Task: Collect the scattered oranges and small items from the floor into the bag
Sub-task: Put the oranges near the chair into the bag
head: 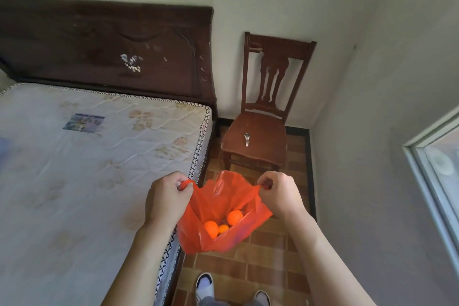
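At the bottom edge two feet in white socks and dark-strapped slippers (205,285) stand on the brown brick-patterned tile floor (268,268). Above them both forearms reach forward, and the hands hold a thin translucent orange plastic bag (223,206) open in the air between the bed and the wall. The left hand (167,197) has its fingers curled round the bag's left handle loop, and the right hand (279,194) pinches the right handle between thumb and fingers, so the mouth of the bag is stretched wide. Three round oranges (234,217) lie together at the bottom of the bag, with something small and dark between them that is too unclear to name. To the left lies a bare white quilted mattress (87,169) with faded floral print and a blue label, its patterned edge running just beside the bag. Farther off a dark red-brown wooden chair (260,131) stands against the pale wall, and a silver metal wristwatch (247,138) lies on its seat. Beyond the mattress rises a dark carved wooden headboard (104,47).
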Action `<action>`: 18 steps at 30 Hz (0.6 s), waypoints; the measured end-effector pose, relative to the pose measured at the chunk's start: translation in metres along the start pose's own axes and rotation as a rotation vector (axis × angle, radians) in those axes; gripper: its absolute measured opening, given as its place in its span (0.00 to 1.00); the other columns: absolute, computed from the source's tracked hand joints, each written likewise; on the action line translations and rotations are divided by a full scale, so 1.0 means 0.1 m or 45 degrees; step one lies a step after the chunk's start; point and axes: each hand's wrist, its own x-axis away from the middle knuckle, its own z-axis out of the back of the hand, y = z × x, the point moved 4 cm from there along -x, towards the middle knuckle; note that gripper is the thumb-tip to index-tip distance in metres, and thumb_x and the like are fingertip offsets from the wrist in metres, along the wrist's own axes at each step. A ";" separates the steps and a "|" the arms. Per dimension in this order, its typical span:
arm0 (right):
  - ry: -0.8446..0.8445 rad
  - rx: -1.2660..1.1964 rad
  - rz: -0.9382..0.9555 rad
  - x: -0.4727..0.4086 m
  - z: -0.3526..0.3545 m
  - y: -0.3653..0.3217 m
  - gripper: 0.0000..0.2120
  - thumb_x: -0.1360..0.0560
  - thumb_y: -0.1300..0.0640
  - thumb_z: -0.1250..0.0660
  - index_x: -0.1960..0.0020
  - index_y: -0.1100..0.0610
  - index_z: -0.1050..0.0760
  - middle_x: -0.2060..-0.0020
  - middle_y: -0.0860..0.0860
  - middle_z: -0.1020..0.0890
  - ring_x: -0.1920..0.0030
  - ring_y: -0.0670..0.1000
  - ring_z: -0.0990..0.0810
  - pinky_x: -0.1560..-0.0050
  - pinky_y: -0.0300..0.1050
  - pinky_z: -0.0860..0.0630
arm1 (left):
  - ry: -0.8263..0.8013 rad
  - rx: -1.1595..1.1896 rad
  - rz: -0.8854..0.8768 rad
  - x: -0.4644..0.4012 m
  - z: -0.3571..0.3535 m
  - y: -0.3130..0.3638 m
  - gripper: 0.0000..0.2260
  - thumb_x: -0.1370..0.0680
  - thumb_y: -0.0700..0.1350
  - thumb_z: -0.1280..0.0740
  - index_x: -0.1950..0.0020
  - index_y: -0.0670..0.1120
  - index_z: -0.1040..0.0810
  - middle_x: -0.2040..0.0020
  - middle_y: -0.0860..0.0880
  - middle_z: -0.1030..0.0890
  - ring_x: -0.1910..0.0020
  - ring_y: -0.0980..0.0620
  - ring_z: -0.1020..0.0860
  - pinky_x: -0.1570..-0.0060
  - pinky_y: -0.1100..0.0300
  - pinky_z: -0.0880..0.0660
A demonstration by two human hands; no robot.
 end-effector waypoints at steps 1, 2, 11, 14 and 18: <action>0.005 0.005 -0.013 -0.03 -0.04 -0.04 0.14 0.31 0.62 0.34 0.56 0.45 0.17 0.63 0.41 0.18 0.63 0.43 0.19 0.67 0.38 0.25 | -0.008 0.005 -0.002 -0.07 0.01 -0.04 0.11 0.27 0.44 0.25 0.67 0.53 0.24 0.72 0.55 0.23 0.70 0.54 0.24 0.67 0.59 0.26; 0.010 0.011 -0.021 -0.06 -0.07 -0.07 0.14 0.31 0.62 0.34 0.56 0.45 0.17 0.63 0.41 0.18 0.63 0.44 0.18 0.65 0.41 0.21 | -0.017 0.011 -0.005 -0.14 0.01 -0.08 0.11 0.27 0.44 0.25 0.66 0.52 0.24 0.72 0.55 0.23 0.70 0.54 0.24 0.67 0.59 0.26; 0.037 0.053 -0.107 -0.35 -0.57 -0.13 0.13 0.31 0.63 0.33 0.57 0.46 0.16 0.63 0.41 0.16 0.61 0.43 0.18 0.62 0.37 0.23 | -0.159 0.047 -0.050 -0.67 -0.27 -0.57 0.10 0.26 0.45 0.27 0.65 0.52 0.23 0.70 0.58 0.22 0.70 0.55 0.24 0.68 0.57 0.25; 0.027 0.081 -0.140 -0.46 -0.72 -0.01 0.13 0.31 0.64 0.33 0.57 0.47 0.15 0.62 0.42 0.16 0.60 0.43 0.20 0.62 0.34 0.27 | -0.214 0.047 -0.038 -0.81 -0.48 -0.69 0.08 0.26 0.45 0.27 0.63 0.52 0.21 0.71 0.56 0.22 0.68 0.54 0.23 0.67 0.56 0.22; 0.018 0.080 -0.171 -0.70 -0.96 0.27 0.13 0.30 0.65 0.33 0.54 0.50 0.16 0.59 0.42 0.18 0.58 0.46 0.21 0.60 0.30 0.30 | -0.261 0.029 -0.034 -1.04 -0.83 -0.81 0.06 0.25 0.45 0.26 0.61 0.51 0.20 0.70 0.55 0.22 0.67 0.54 0.22 0.66 0.55 0.22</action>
